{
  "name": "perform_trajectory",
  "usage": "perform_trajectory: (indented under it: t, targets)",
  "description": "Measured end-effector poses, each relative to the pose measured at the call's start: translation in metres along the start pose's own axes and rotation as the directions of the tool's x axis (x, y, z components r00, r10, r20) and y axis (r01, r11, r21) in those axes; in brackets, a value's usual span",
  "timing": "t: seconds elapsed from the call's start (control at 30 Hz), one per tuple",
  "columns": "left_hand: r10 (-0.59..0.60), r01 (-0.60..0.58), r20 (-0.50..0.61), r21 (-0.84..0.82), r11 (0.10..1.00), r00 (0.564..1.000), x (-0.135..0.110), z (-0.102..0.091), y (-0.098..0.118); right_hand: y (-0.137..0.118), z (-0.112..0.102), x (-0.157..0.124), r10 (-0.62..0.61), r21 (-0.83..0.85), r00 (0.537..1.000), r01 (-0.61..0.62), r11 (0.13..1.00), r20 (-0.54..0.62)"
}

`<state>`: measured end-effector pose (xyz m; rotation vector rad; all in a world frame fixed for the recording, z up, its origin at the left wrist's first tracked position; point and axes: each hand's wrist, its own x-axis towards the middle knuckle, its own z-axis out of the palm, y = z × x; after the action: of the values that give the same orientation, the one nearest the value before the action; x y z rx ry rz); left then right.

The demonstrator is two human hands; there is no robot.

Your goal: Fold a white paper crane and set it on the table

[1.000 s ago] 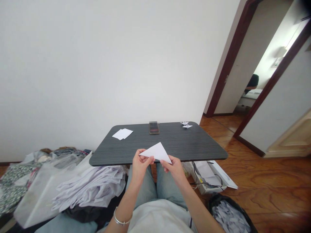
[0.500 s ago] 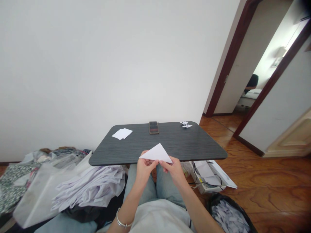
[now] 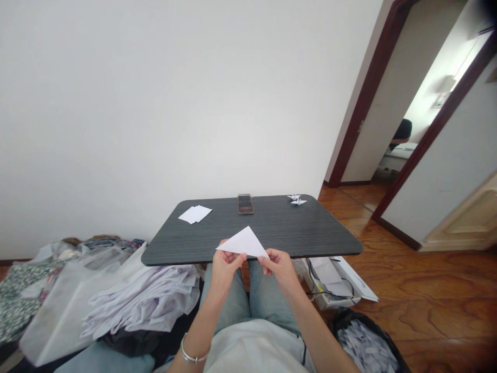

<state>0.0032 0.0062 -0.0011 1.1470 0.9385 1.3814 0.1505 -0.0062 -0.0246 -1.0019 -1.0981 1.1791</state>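
A white paper triangle (image 3: 244,242) is held in the air just over the near edge of a dark wood-grain table (image 3: 303,233). My left hand (image 3: 225,267) pinches the triangle's left corner. My right hand (image 3: 278,267) pinches its right corner. Both hands hover above my lap in light jeans. A silver bracelet sits on my left wrist.
On the table lie a small stack of white paper (image 3: 195,213) at the back left, a phone (image 3: 245,204) at the back middle, and two small folded paper cranes (image 3: 297,199) at the back right. Clothes and bags (image 3: 116,300) are heaped to my left. A bin of paper scraps (image 3: 367,347) stands at my right.
The triangle and both hands have shifted slightly left and up. The grip on both corners is the same.
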Motion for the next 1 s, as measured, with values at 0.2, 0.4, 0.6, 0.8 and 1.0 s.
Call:
perform_trajectory:
  t: [0.2, 0.4, 0.6, 0.8, 1.0]
  targets:
    - [0.0, 0.0, -0.042, -0.004, 1.0, 0.999, 0.003, -0.005, -0.002, -0.001, -0.003, 0.001, 0.01, -0.034, 1.0, -0.009, 0.999, 0.027]
    - [0.012, -0.012, -0.093, 0.0, 1.0, 0.996, 0.004, -0.007, 0.004, 0.002, -0.008, 0.003, 0.005, -0.08, 1.0, -0.004, 0.997, 0.018]
    - [0.024, -0.022, -0.123, 0.014, 1.0, 0.992, 0.007, -0.014, 0.007, -0.004, -0.013, 0.002, -0.014, -0.108, 1.0, 0.017, 0.994, 0.028]
    - [0.041, -0.04, -0.145, 0.007, 0.999, 0.989, 0.009, -0.016, 0.012, -0.003, -0.012, 0.004, -0.021, -0.003, 1.0, 0.021, 1.0, -0.007]
    - [0.011, -0.013, -0.105, -0.025, 1.0, 0.994, -0.001, 0.001, 0.012, -0.001, -0.002, 0.002, -0.028, 0.008, 0.999, 0.028, 1.0, 0.025]
